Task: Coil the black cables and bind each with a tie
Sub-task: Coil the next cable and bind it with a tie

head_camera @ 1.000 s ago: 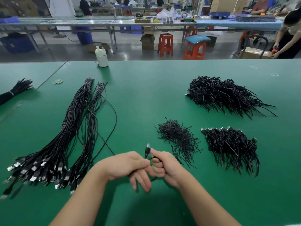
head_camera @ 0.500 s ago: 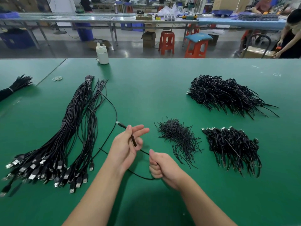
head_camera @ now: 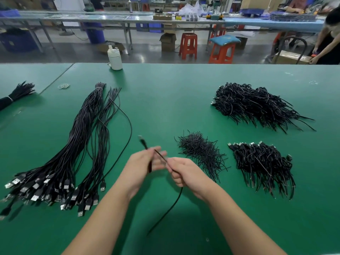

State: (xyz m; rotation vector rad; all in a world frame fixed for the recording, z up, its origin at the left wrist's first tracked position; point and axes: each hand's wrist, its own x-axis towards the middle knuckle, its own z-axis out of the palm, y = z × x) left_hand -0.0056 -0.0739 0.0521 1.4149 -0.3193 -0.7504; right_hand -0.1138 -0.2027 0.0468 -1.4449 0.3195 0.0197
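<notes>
On the green bench (head_camera: 165, 100), a thin black cable (head_camera: 171, 208) is held above the surface. The left hand (head_camera: 141, 166), motion-blurred, appears curled round its plug end; the right hand (head_camera: 184, 173) pinches the cord. Light and limp, it is best gripped near the plug.

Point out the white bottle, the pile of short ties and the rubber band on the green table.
white bottle (head_camera: 115, 60), head view, on the middle of its body.
pile of short ties (head_camera: 198, 149), head view, on the dense middle of the heap.
rubber band (head_camera: 63, 86), head view, on its pale loop.
</notes>
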